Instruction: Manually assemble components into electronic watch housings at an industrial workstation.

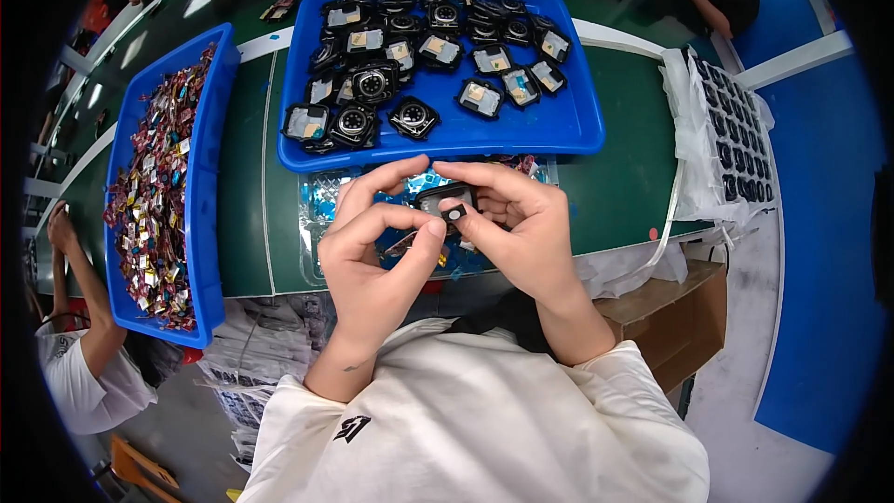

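Left hand (377, 242) and right hand (517, 224) pinching small black casing (445, 198), long axis left-right, above green table (624, 130)

One head-worn fisheye view looks steeply down, close over the green table (633, 130).

Ahead of hands: blue tray (577, 130) of black watch cases (413, 116) blocks the reach.
Left of tray: second blue tray (209, 196) walls the side.
Right of tray: bare green bench (633, 121), then bagged parts (736, 130).
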{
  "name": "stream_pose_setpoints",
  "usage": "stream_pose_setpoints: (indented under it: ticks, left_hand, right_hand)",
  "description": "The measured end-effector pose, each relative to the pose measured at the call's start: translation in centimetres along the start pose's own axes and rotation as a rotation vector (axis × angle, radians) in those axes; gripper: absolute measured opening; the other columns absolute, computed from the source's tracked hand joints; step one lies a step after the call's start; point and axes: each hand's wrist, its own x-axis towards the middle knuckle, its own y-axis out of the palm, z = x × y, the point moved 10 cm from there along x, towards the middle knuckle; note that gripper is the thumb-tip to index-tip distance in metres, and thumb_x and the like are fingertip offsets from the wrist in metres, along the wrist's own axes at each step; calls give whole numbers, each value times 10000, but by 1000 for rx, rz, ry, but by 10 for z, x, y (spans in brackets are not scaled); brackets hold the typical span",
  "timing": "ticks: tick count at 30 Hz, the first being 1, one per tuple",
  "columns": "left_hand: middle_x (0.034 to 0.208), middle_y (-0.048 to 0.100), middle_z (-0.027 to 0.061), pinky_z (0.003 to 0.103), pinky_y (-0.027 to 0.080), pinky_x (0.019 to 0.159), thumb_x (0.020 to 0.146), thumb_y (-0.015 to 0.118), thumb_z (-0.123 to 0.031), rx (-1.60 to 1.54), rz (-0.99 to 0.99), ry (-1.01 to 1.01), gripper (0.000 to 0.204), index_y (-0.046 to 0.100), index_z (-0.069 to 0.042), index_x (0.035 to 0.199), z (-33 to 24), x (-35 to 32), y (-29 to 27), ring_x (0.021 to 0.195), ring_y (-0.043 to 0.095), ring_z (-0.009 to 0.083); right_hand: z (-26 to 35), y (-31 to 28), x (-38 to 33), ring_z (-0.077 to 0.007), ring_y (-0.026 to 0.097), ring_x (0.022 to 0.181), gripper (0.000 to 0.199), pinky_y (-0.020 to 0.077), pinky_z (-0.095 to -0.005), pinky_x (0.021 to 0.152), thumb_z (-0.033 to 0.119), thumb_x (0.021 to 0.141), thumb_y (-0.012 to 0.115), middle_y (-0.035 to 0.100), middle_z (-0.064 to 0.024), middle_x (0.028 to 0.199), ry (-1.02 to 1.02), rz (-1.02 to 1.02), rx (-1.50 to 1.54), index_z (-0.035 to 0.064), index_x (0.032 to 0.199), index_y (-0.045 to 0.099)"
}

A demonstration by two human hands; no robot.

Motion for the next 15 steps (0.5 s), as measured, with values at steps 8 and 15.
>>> stream_pose_setpoints:
  ticks: [8, 15]
  left_hand:
    - [1100, 676, 124, 353, 428, 893, 700, 703, -22, 262, -15, -3, 59, 706, -26, 759, 4, 2, -4, 985, 584, 228]
    - [1054, 694, 124, 336, 428, 882, 699, 700, -12, 174, -34, -71, 51, 697, -19, 750, 11, 2, -5, 939, 598, 208]
  right_hand:
    - [0, 1, -4, -57, 611, 611, 304, 494, -204, 548, -1, 797, 677, 708, -90, 878, -32, 64, -154, 21, 1100, 672]
    - [12, 6, -4, -16, 579, 673, 304, 467, -164, 568, -25, 828, 659, 694, -68, 927, -62, 121, -299, -16, 1132, 652]
